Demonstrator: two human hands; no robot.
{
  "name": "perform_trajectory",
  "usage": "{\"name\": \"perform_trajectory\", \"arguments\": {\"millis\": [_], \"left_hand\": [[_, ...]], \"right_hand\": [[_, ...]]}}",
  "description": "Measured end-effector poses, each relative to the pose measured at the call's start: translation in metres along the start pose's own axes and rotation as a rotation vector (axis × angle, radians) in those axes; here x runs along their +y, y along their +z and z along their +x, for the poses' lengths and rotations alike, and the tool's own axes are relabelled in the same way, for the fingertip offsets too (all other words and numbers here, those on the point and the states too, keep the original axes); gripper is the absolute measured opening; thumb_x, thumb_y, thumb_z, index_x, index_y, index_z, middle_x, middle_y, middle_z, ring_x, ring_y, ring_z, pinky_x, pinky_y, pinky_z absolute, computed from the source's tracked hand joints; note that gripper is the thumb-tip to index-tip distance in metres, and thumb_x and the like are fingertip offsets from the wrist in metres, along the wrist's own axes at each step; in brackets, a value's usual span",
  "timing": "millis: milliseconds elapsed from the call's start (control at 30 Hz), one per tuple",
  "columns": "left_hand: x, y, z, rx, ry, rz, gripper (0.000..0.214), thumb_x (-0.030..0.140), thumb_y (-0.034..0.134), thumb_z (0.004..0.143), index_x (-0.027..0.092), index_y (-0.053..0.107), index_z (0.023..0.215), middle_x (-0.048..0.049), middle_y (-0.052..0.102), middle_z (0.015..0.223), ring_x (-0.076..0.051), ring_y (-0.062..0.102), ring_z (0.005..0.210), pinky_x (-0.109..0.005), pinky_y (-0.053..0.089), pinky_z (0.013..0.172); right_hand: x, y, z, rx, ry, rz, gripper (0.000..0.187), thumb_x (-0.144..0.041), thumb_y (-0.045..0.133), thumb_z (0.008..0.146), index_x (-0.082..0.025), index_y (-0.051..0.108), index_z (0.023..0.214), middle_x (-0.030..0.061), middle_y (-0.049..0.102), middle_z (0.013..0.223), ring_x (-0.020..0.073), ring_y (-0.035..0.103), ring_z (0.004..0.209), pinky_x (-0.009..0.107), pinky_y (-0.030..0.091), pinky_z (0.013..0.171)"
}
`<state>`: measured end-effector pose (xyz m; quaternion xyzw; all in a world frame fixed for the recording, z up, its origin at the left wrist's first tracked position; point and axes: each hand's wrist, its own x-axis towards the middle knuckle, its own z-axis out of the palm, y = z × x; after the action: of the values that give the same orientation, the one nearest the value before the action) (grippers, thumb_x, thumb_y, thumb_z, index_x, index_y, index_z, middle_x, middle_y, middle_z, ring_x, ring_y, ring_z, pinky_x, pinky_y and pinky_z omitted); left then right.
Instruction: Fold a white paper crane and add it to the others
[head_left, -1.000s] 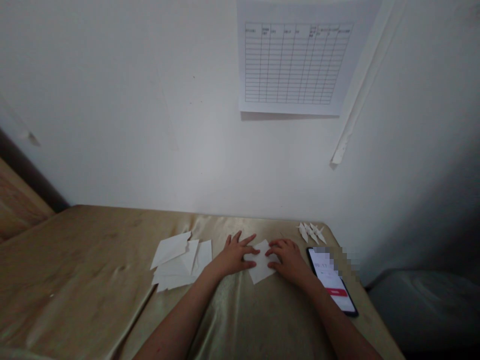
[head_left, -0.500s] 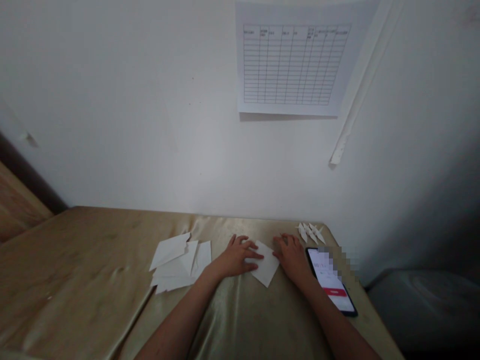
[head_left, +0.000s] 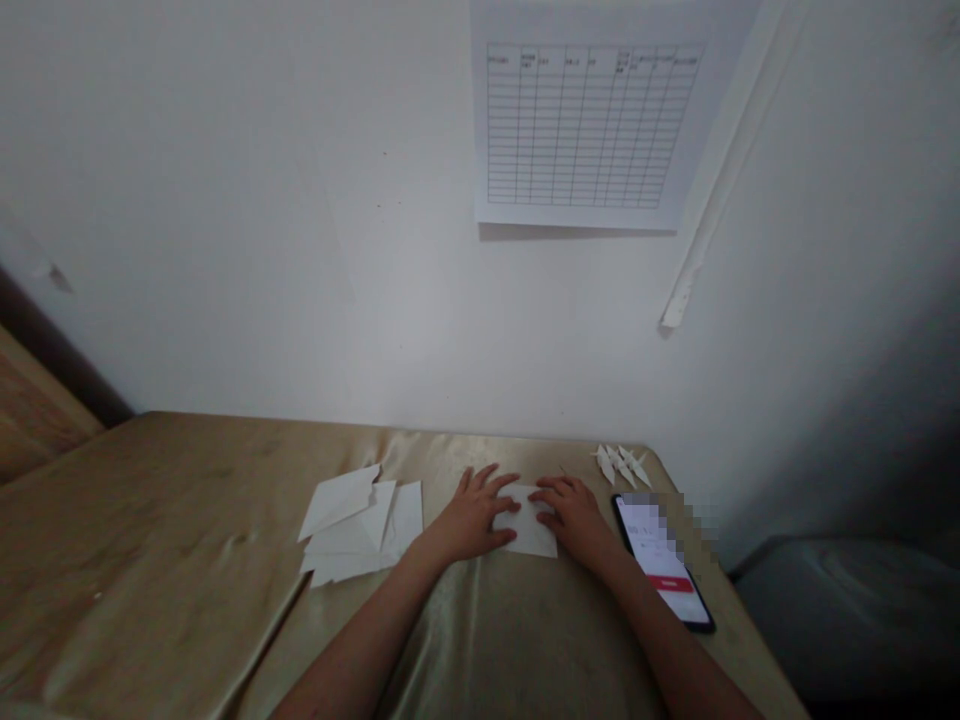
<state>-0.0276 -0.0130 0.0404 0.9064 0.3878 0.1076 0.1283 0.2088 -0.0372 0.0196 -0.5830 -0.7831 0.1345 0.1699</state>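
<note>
A small square sheet of white paper (head_left: 531,536) lies flat on the cloth-covered table between my hands. My left hand (head_left: 478,512) rests at its left side, fingers spread, with fingertips touching the sheet. From the right, my right hand (head_left: 576,515) reaches over the paper's upper right part, its fingers apart and laid on the sheet. Neither hand grips it. Parts of the left and right edges are hidden under the fingers. Left of my left hand is a loose pile of white paper sheets (head_left: 364,530).
Several small folded paper cranes (head_left: 621,465) stand in a row at the table's back right corner. A phone (head_left: 664,565) with a lit screen lies beside my right forearm. Behind the gold tablecloth (head_left: 187,520) rises a white wall with a printed table sheet (head_left: 577,130).
The square paper has turned from a diamond position to lie with its edges roughly level. My right hand has shifted slightly left over it. The pile, cranes and phone are unchanged.
</note>
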Motion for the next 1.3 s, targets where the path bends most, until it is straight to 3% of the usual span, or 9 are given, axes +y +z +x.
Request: {"name": "perform_trajectory", "arguments": {"millis": [167,267,467,700,900,1033,1167,1300], "left_hand": [[0.0,-0.003,0.001,-0.054,0.02,-0.029,0.047,0.045,0.075,0.08,0.038,0.065,0.125,-0.0034,0.06,0.135,-0.034,0.038,0.14,-0.066,0.012,0.118],[0.0,-0.004,0.001,-0.034,0.024,-0.016,0.049,0.045,0.078,0.077,0.038,0.066,0.124,-0.0037,0.058,0.136,-0.034,0.04,0.138,-0.068,0.014,0.117],[-0.005,-0.001,0.001,-0.053,0.051,-0.068,0.042,0.043,0.081,0.076,0.04,0.069,0.116,-0.0015,0.056,0.139,-0.035,0.036,0.14,-0.067,0.016,0.116],[-0.005,0.002,-0.001,-0.066,0.071,-0.172,0.065,0.057,0.088,0.058,0.031,0.068,0.114,-0.0077,0.053,0.14,-0.037,0.038,0.138,-0.069,0.01,0.116],[-0.004,-0.002,0.0,-0.051,0.061,-0.185,0.037,0.043,0.084,0.07,0.03,0.072,0.103,-0.0045,0.057,0.136,-0.031,0.042,0.135,-0.061,0.019,0.117],[-0.005,-0.004,0.001,-0.03,0.066,-0.186,0.015,0.036,0.076,0.081,0.029,0.075,0.094,-0.0022,0.061,0.131,-0.027,0.046,0.132,-0.051,0.028,0.116],[-0.006,-0.004,0.003,-0.008,0.029,-0.174,0.014,0.031,0.074,0.084,0.027,0.075,0.097,-0.002,0.065,0.127,-0.026,0.049,0.129,-0.049,0.031,0.114],[-0.009,-0.003,0.005,0.034,-0.027,-0.135,0.017,0.031,0.073,0.085,0.025,0.074,0.101,-0.0028,0.069,0.119,-0.026,0.052,0.125,-0.05,0.031,0.113]], "right_hand": [[0.001,0.005,0.002,0.048,0.014,-0.022,0.043,-0.017,0.053,0.09,-0.032,0.064,0.129,0.0015,0.055,0.143,0.0255,0.04,0.135,0.045,0.026,0.116],[0.0,0.003,0.002,0.077,-0.032,-0.015,0.042,-0.014,0.053,0.089,-0.03,0.065,0.126,0.0036,0.058,0.14,0.0249,0.042,0.134,0.044,0.028,0.114],[0.0,-0.006,0.001,0.035,-0.099,0.061,0.026,-0.015,0.054,0.088,-0.028,0.076,0.094,0.002,0.071,0.112,0.0202,0.058,0.114,0.042,0.031,0.109],[0.0,-0.009,0.0,0.022,-0.096,0.109,0.021,-0.019,0.059,0.085,-0.028,0.076,0.093,0.0018,0.072,0.111,0.0211,0.059,0.113,0.042,0.032,0.107],[0.005,-0.01,0.004,0.044,-0.053,0.24,0.021,-0.023,0.056,0.088,-0.021,0.076,0.096,0.0053,0.074,0.103,0.0194,0.064,0.101,0.034,0.042,0.097],[0.01,-0.009,0.003,0.073,0.001,0.283,0.03,-0.016,0.048,0.088,-0.019,0.074,0.103,0.0069,0.074,0.108,0.0189,0.065,0.105,0.033,0.043,0.1],[0.017,-0.009,0.002,0.036,0.012,0.295,0.05,-0.001,0.045,0.07,-0.02,0.074,0.107,0.0055,0.073,0.113,0.0188,0.063,0.112,0.034,0.041,0.105],[0.018,-0.014,0.001,-0.022,0.034,0.293,0.06,0.002,0.045,0.059,-0.021,0.074,0.107,0.0057,0.072,0.115,0.0207,0.063,0.113,0.034,0.043,0.103]]}}
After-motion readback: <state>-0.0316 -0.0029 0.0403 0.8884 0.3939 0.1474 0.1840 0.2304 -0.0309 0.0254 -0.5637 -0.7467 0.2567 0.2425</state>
